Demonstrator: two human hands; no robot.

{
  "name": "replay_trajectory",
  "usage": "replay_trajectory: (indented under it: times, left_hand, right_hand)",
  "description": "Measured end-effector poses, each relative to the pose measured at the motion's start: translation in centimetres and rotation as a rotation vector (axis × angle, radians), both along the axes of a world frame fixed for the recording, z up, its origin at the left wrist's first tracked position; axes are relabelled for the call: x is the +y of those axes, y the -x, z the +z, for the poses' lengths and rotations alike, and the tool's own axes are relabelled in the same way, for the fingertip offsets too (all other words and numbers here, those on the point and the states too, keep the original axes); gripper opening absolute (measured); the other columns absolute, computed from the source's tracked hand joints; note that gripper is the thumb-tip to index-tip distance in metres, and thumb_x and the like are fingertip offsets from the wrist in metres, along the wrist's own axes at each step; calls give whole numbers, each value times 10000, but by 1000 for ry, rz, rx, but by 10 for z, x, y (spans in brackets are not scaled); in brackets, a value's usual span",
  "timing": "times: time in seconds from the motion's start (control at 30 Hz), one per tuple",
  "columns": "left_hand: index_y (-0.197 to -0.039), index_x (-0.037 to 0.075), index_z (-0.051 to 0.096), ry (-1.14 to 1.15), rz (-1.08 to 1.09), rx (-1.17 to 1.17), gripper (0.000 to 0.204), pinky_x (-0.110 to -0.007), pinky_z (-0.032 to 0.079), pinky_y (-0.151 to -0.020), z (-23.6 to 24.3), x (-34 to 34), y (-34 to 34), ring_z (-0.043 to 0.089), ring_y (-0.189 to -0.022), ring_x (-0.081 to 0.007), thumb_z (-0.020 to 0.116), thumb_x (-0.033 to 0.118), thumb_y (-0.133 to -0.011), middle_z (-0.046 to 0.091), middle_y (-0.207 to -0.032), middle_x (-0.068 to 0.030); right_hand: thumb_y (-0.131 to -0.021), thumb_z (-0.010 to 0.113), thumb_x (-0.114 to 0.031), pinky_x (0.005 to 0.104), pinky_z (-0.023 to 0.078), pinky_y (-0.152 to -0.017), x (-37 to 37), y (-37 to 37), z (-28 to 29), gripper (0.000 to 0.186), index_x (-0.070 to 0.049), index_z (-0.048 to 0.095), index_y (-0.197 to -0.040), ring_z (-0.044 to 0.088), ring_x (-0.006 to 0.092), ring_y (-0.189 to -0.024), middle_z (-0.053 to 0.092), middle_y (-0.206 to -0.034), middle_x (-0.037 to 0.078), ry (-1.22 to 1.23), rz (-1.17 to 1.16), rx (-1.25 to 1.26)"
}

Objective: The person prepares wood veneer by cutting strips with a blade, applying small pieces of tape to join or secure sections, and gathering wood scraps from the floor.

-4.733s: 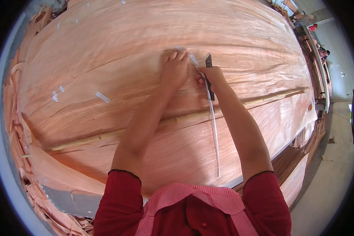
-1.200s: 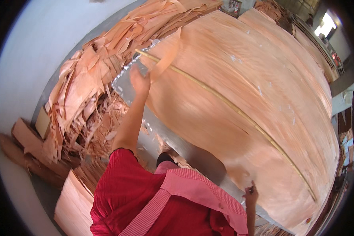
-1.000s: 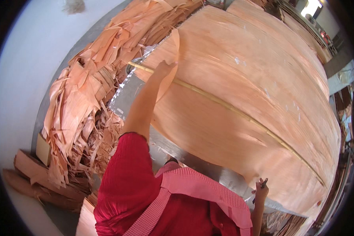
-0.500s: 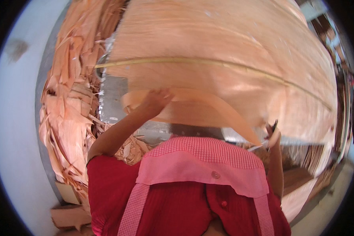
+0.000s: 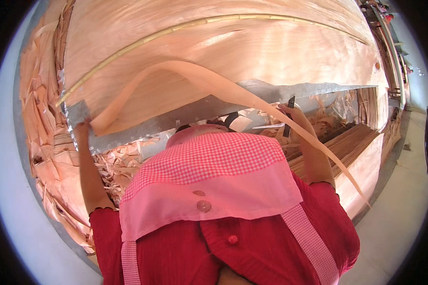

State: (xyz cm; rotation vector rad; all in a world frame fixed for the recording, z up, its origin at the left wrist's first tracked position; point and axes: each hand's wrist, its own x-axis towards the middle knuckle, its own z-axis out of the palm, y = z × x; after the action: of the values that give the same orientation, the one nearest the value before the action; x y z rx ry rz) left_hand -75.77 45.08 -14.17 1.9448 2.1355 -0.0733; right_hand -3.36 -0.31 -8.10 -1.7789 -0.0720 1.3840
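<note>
A long, thin wood veneer strip (image 5: 190, 71) arches over the near edge of a large veneer sheet (image 5: 271, 57). Its left end meets the fingers of my left hand (image 5: 83, 127), which are closed on it at the left end of the grey metal table edge (image 5: 176, 121). From there the strip runs right, passing across my right forearm, and its tip hangs loose at the lower right. My right hand (image 5: 296, 114) grips a black-handled knife (image 5: 287, 128) just off the table's near edge; a thin pale shape beside it may be the blade.
A bamboo stick (image 5: 204, 20) lies across the sheet. Veneer scraps (image 5: 38, 104) are heaped along the left side, with more scraps (image 5: 119, 164) below the table edge. Stacked veneer (image 5: 340, 147) stands low on the right, beside the floor (image 5: 409, 180).
My left hand has moved left to the table's corner, drawing the strip out. My right hand has shifted left and up with the knife. The view has turned, baring more metal edge.
</note>
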Motion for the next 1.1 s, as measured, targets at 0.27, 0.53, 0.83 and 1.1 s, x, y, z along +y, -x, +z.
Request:
replay_trajectory:
  times: [0.27,0.53,0.83,1.1]
  left_hand:
    - [-873,7,607,-451,187,-66,372,-385,486,-642,-3,-45,-90,614,-717,-294,690,290,-648,634,-794,-130]
    - [-862,1,612,-161,356,-682,272,-328,452,-507,44,20,-53,551,-582,-174,707,162,-666,611,-719,-82]
    - [-972,-12,568,-530,-23,-230,315,-390,442,-721,72,-6,-53,562,-821,-307,644,136,-705,593,-944,-154]
    - [-1221,45,425,-413,-488,-265,467,-401,305,-978,50,-104,-14,404,-1147,-345,569,184,-800,459,-1231,-167]
  right_hand:
    - [-835,562,-186,272,461,-549,32,4,-5,201,-22,514,-941,504,109,-545,581,-1024,183,-175,-16,349]
    - [-889,463,-205,228,445,-536,54,25,7,256,-37,471,-1082,486,88,-513,591,-1016,126,-261,-60,239]
    - [-809,525,-55,174,395,-461,51,34,-11,345,-21,453,-1145,421,34,-483,540,-764,-4,-344,-199,180]
    - [-933,398,-173,184,394,-549,60,23,36,170,-57,452,-1046,356,16,-479,418,-652,-36,-785,-184,568]
